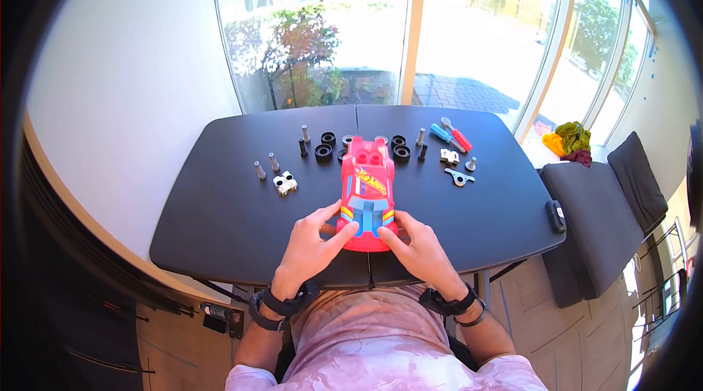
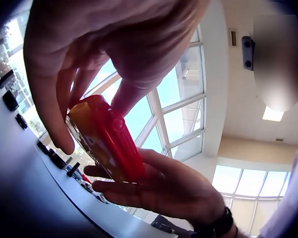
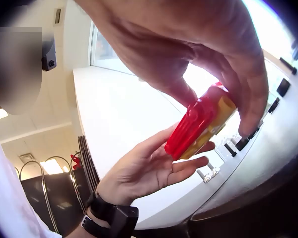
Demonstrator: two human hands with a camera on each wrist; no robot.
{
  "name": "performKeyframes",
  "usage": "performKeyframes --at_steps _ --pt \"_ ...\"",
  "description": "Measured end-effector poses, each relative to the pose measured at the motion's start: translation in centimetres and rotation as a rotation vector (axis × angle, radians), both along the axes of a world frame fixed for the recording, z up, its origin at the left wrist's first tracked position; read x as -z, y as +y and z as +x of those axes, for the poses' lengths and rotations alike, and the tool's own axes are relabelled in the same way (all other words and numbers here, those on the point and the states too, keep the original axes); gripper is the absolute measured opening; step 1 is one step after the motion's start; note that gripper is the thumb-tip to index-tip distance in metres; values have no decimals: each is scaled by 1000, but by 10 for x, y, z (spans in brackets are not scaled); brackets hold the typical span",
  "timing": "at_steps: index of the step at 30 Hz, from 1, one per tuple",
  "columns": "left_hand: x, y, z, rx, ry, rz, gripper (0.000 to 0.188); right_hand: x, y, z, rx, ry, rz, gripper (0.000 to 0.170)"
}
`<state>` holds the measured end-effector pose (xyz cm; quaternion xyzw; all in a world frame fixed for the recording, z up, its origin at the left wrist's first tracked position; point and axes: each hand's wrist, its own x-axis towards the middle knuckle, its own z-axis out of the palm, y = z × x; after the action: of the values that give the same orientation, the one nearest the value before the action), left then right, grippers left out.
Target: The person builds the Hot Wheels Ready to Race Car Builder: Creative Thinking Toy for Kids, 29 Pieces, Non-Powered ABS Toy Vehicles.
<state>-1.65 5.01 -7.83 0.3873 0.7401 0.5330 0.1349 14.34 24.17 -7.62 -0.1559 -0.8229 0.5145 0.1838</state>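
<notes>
In the head view, a red toy car body (image 1: 368,190) with a blue windshield area and yellow lettering is held up over the near middle of the table. My left hand (image 1: 309,243) grips its near left corner, thumb on top and fingers at the side and below. On the opposite corner my right hand (image 1: 425,248) holds it the same way. The left wrist view shows the car body (image 2: 116,141) tilted between both hands, with a yellow-orange underside. From the right wrist, the car body (image 3: 201,121) shows its red side, fingers beneath.
On the black table (image 1: 220,230) lie black wheels (image 1: 324,151), grey bolts (image 1: 259,170), black pegs (image 1: 302,147) and a white engine-like piece (image 1: 285,184). To the right are a blue screwdriver (image 1: 441,132), a red-handled tool (image 1: 460,138), a silver piece (image 1: 459,178) and a dark case (image 1: 556,217).
</notes>
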Motion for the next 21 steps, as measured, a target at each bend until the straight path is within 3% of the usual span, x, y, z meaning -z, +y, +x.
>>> performKeyframes --at_steps 5,14,21 --pt "-16 4 9 146 -439 259 66 -2 7 -5 -79 226 -334 48" --pt "-30 -7 5 277 -411 290 59 -29 22 8 -188 287 -955 54" --pt "-43 -10 14 329 -363 316 67 -29 20 7 -244 346 -998 51"
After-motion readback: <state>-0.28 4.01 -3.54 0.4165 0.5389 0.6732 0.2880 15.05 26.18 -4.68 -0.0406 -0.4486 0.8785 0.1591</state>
